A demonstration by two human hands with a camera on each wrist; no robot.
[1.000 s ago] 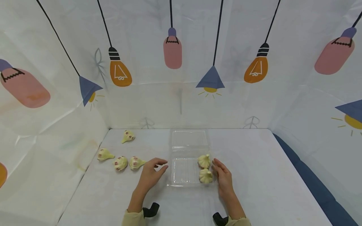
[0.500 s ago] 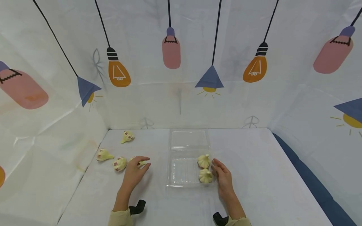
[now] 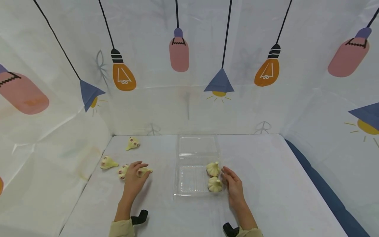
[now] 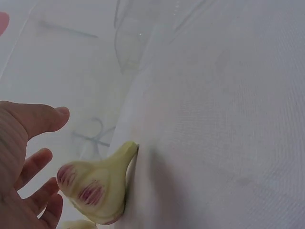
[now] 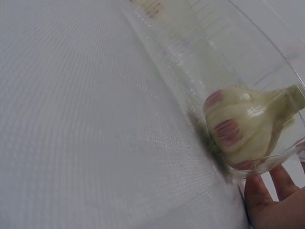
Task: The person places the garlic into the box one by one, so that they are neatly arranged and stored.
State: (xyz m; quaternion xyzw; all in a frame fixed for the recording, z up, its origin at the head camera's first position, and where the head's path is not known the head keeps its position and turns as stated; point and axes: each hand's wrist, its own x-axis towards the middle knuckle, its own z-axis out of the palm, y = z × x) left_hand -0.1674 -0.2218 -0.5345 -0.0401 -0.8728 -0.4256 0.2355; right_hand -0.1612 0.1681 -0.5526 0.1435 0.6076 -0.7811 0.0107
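My left hand is over the left side of the table, thumb and fingers parted about a garlic bulb. In the left wrist view a gap shows between the thumb and this purple-streaked bulb, while the lower fingers come right up to its side. A clear plastic container lies with its lid folded back. Two garlic bulbs, a rear one and a front one, sit along its right side. My right hand rests against that side, fingertips at the outer wall, holding nothing.
More garlic bulbs lie at the left: one partly behind my left hand, one near the table's left edge and one farther back. A white sheet printed with lamps surrounds the table.
My left hand has moved left from beside the container to the nearest loose garlic bulb. The right hand has stayed at the container's right side.
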